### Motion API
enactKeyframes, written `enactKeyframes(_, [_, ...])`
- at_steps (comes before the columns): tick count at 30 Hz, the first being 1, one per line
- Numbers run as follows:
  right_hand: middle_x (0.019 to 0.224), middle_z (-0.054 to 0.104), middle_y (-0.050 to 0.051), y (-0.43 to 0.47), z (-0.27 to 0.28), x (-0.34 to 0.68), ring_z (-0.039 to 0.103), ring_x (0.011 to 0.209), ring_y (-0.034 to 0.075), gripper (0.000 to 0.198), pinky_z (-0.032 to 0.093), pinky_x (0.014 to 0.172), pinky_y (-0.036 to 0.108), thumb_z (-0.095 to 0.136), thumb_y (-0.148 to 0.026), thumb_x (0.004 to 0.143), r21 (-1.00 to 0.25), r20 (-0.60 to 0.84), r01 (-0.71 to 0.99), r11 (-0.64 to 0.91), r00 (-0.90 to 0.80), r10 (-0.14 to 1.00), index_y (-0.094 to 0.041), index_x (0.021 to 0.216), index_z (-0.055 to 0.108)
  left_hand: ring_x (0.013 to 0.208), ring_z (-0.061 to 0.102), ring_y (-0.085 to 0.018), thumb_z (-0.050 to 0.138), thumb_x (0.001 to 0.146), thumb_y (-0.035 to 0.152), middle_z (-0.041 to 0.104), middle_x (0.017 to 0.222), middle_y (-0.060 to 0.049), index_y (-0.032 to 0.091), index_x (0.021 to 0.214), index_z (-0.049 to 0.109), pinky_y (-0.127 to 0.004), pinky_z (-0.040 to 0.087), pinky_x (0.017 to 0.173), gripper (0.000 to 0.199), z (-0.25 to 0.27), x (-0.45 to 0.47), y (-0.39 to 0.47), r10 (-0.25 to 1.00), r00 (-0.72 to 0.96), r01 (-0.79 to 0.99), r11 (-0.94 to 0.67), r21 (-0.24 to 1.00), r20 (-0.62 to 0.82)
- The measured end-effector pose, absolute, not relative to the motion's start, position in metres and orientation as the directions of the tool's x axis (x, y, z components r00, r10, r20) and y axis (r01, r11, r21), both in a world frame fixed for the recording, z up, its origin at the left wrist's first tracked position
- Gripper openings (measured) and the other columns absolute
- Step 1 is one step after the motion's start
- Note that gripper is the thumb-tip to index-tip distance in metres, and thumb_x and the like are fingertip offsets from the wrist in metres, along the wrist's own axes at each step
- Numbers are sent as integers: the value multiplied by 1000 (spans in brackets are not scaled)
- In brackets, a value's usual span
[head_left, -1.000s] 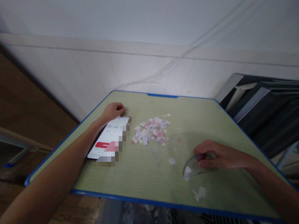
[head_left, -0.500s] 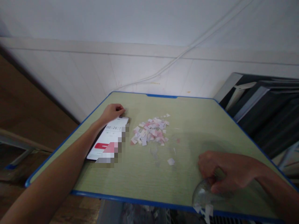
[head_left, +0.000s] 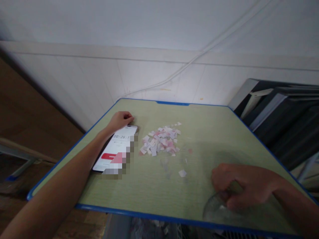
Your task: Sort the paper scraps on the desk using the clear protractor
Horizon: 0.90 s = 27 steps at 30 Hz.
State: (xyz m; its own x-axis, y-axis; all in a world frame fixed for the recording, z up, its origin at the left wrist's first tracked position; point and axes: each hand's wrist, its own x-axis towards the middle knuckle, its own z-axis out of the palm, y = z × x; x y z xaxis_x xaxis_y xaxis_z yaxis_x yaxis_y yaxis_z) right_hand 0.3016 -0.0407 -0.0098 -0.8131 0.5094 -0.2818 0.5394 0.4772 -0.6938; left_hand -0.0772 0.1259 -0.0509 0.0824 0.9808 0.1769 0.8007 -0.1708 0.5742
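Head | right hand (head_left: 251,186) holds transparent piece (head_left: 213,207) near table edge (head_left: 149,215) | scraps (head_left: 161,139) well apart

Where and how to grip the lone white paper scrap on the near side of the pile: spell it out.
Pinch the paper scrap by its right edge, coming from the right: it lies flat, apart from the pile, so that edge likely needs lifting first. The right hand is on that side, but holds a transparent curved-edge piece.

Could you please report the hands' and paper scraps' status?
Right hand pinching clear, rounded plastic piece. Left hand curled beside white-screened phone. White-and-pink paper scraps heaped on green tabletop; one white scrap nearer right hand.
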Motion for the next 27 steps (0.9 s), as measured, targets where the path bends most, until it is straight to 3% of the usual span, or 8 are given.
enactKeyframes(7, [58, 46, -1, -32, -6, 296, 48, 60, 14, 41, 37, 62, 28, 43, -48, 85, -617, -214, 635, 464, -703, 678, -18, 57, 45, 52, 48, -14, 53, 65, 37, 56, 52, -2, 17, 59, 58, -25, 32, 50, 22, -56, -80, 130, 978, 89, 793, -184, 580, 188])
enactKeyframes(14, [59, 44, -1, -31, -22, 291, 44, 58, 14, 38, 33, 57, 27, 45, -46, 82, -610, -275, 654, 448, -704, 655, -18, 58, 44, 52, 47, -14, 53, 65, 37, 54, 49, -1, 17, 59, 58, -24, 31, 50, 21, -53, -77, 128, 978, 91, 787, -185, 589, 186])
enactKeyframes(20, [57, 42, -2, -40, -27, 271, 41, 56, 12, 31, 31, 55, 26, 45, -39, 82, -637, -210, 626, 449, -702, 681, -19, 59, 43, 53, 48, -14, 52, 65, 36, 55, 51, -1, 17, 58, 57, -25, 32, 50, 21, -55, -79, 130, 977, 91, 791, -188, 582, 192])
enactKeyframes(27, [55, 35, -4, -30, -33, 278, 35, 52, 11, 42, 27, 50, 24, 41, -52, 83, -751, -147, 540, 379, -697, 702, -19, 57, 37, 54, 47, -14, 51, 65, 39, 54, 51, -1, 18, 59, 57, -25, 31, 51, 22, -53, -78, 129, 975, 102, 809, -198, 553, 199])
